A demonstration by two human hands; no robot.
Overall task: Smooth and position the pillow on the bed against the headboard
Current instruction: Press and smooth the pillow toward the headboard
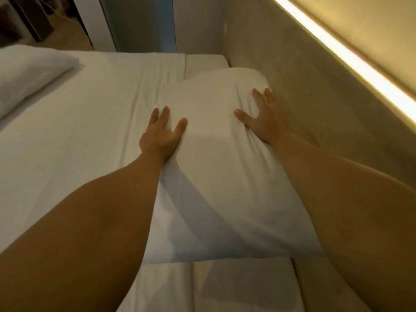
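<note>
Pillow (216,154) pressed by flat, spread left hand (161,136), right hand (262,118); outer fingers hidden.

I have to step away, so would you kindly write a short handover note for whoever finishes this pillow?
Left hand: open, flat on the pillow's left edge.
Right hand: open, pressing the pillow's right side beside the headboard.
Pillow: lying on the bed along the headboard, creased around both hands.
Done: pillow is in place.
Left: smooth the creases and square it up.
</note>
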